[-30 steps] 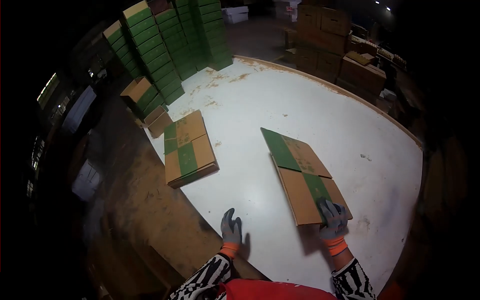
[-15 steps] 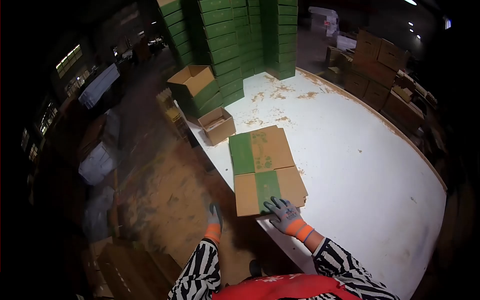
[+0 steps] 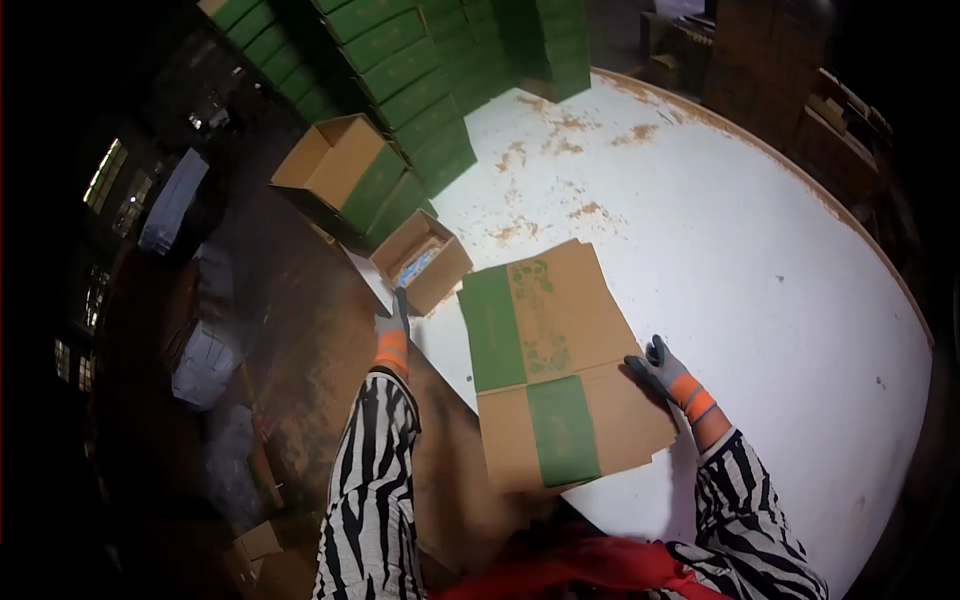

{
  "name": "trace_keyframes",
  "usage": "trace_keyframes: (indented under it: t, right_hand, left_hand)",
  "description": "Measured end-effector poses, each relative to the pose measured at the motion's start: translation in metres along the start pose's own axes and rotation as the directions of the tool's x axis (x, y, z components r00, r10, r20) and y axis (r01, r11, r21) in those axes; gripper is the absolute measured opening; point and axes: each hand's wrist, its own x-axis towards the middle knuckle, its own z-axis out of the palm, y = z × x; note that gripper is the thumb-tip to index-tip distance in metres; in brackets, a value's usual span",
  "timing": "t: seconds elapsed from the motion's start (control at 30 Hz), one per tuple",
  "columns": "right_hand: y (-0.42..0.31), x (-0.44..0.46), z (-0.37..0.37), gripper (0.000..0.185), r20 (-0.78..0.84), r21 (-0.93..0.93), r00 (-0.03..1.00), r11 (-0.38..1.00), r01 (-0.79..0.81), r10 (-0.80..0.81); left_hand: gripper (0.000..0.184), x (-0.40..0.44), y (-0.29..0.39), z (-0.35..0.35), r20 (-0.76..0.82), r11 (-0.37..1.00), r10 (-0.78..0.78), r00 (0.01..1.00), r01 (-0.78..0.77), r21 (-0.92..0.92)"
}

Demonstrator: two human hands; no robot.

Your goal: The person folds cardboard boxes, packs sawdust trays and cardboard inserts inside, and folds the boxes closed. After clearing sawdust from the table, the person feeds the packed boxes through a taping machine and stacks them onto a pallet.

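Observation:
A stack of flat, folded cardboard boxes [image 3: 610, 405], brown with green printed panels, lies on the white table near its left edge. My right hand [image 3: 660, 372], in a grey glove with an orange cuff, is at the stack's right edge, fingers apart, fingertips on or just above the cardboard. Further left, my gloved left hand [image 3: 393, 322] reaches to the near side of a small open carton [image 3: 432, 285], fingers stretched upward. Whether it touches the carton is unclear. Inside the carton lie a blue-and-white item [image 3: 418, 262] and pale pieces I cannot make out.
Behind the small carton stands an open brown-and-green box [image 3: 335, 170] at the table's edge. Tall stacks of green boxes [image 3: 395, 65] rise at the back. Brown scraps [image 3: 570, 122] are scattered on the white table [image 3: 760, 290]. Wrapped bundles [image 3: 205, 365] stand on the floor at left.
My left hand has moved up and forward to the small carton. My right hand has shifted from the stack's near edge to its right edge. The view has moved closer to the table.

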Motion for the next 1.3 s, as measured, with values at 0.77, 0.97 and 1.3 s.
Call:
trace_keyframes:
  t: [0.77,0.97,1.3]
  right_hand:
    - [-0.267,0.088,0.078,0.052,0.104,-0.270,0.626,0.584,0.766,-0.773]
    - [-0.314,0.197,0.198,0.054,0.278,-0.575,0.513,0.287,0.766,-0.812]
    - [-0.325,0.091,0.249,0.031,0.091,-0.650,0.506,0.334,0.683,-0.858]
  left_hand:
    - [0.063,-0.252,-0.119,-0.169,0.663,0.780,-0.465,0.586,0.625,-0.005]
    - [0.060,-0.307,-0.132,-0.225,0.517,0.671,-0.538,0.666,0.709,-0.216]
    - [0.050,-0.404,-0.197,-0.488,-0.058,0.583,-0.566,0.822,0.350,-0.734]
